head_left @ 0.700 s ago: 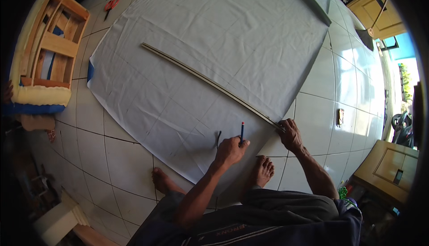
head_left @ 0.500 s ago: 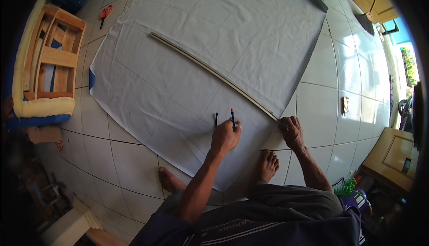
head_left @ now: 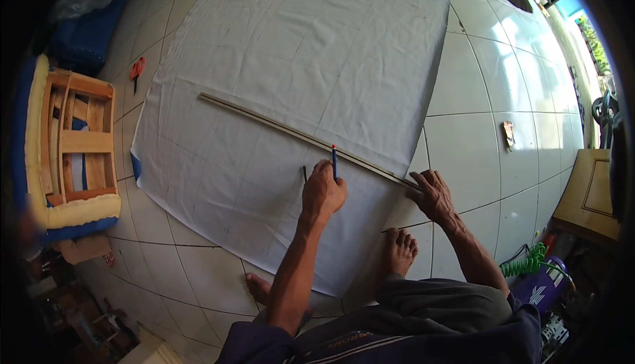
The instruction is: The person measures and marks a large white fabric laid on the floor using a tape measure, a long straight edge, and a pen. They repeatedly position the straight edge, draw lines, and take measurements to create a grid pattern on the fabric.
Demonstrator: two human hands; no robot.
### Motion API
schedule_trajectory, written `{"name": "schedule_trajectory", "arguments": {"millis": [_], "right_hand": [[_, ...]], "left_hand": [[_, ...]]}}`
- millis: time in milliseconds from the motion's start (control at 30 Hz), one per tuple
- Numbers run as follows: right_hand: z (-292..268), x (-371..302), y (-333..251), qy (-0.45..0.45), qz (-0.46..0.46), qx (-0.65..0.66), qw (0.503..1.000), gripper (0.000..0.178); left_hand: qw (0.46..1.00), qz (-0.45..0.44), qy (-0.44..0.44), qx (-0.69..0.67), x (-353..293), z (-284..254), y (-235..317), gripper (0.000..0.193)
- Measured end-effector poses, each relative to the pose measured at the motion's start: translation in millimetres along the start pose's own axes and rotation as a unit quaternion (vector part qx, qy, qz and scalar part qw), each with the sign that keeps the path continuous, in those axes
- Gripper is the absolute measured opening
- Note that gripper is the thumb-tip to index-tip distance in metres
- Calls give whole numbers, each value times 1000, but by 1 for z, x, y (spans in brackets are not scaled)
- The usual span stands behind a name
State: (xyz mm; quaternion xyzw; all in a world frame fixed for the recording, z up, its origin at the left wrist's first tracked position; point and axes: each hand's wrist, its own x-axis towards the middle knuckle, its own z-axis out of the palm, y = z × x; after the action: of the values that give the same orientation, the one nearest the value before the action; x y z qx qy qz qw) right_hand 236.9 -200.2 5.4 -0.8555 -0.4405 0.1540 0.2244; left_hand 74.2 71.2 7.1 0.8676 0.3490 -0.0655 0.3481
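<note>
A large sheet of pale grey-white cloth [head_left: 278, 53], marked with thin lines, lies spread on the floor. Across it runs a long, narrow straightedge strip [head_left: 264, 121], slanting from upper left to lower right. In my left hand [head_left: 324, 192] is a blue pencil [head_left: 335, 164] with a red end, standing up from the closed fingers just below the strip. A short dark line beside that hand may be the pencil's shadow; I cannot tell. My right hand [head_left: 430, 195] grips the strip's near right end at the cloth's edge.
Orange-handled scissors [head_left: 137, 68] lie on the tiles left of the cloth. Farther left stands a wooden frame [head_left: 86, 141] with yellow foam edges. A small wrapper [head_left: 508, 136] lies on the right. A green coiled hose [head_left: 526, 263] is at lower right. My bare feet flank the cloth's near corner.
The whole view has turned and shifted. My left hand with the pencil has come closer to the strip. My right hand stays at the strip's end.
</note>
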Motion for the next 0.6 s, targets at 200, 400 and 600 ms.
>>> {"name": "schedule_trajectory", "arguments": {"millis": [200, 400, 600], "right_hand": [[-24, 16, -70, -159, 47, 334, 928, 66], [-3, 31, -59, -145, 162, 261, 940, 34], [3, 13, -18, 17, 161, 114, 980, 17]], "left_hand": [[922, -84, -127, -356, -35, 12, 47, 41], [968, -16, 30, -249, -19, 24, 29, 54], [982, -57, 176, 41, 29, 5, -13, 89]]}}
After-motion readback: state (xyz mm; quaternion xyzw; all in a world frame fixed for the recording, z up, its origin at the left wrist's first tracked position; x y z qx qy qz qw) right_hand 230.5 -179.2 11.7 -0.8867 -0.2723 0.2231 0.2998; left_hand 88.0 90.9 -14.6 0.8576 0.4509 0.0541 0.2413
